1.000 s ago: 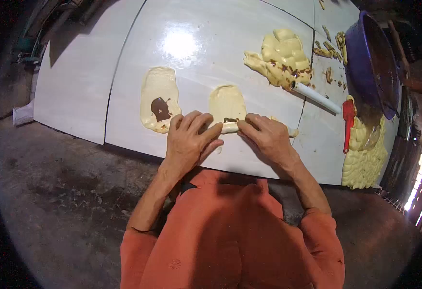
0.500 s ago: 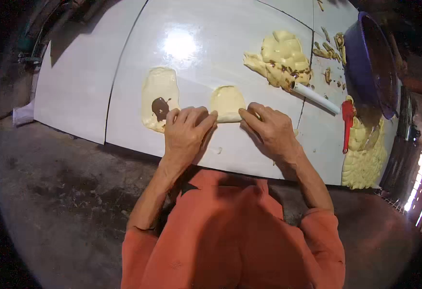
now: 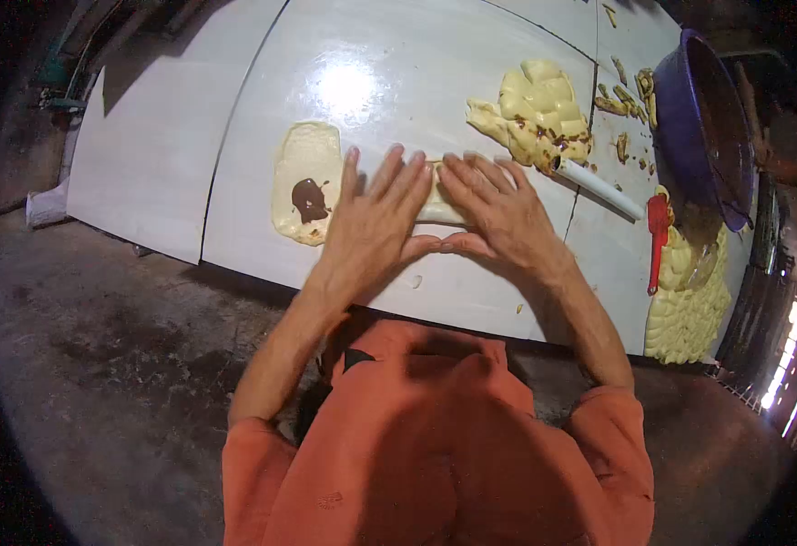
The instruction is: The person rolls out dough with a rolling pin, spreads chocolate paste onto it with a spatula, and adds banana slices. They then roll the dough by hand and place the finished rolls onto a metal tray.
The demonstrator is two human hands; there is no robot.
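My left hand [image 3: 375, 209] lies flat with fingers stretched out, over the left side of a rolled piece of dough [image 3: 441, 213]. Over its right side my right hand [image 3: 498, 202] is spread the same way, and the two thumbs almost meet in front of it. Most of the dough is hidden under the hands; a pale strip shows between them. Beside my left hand a flat oval sheet of dough [image 3: 309, 155] carries a dark brown smear of filling [image 3: 309, 201].
At the right lie a lump of dough pieces [image 3: 539, 100], a white rolling pin [image 3: 600, 189], a red-handled tool [image 3: 657, 241] and more dough [image 3: 690, 309]. A purple basin [image 3: 703, 127] stands on the table's [image 3: 152, 164] right side, brown scraps [image 3: 621, 100] beside it.
My fingers were curled at the dough's near edge, with a flat part showing beyond. Now both hands have moved forward and flattened over it, and the dough is rolled further.
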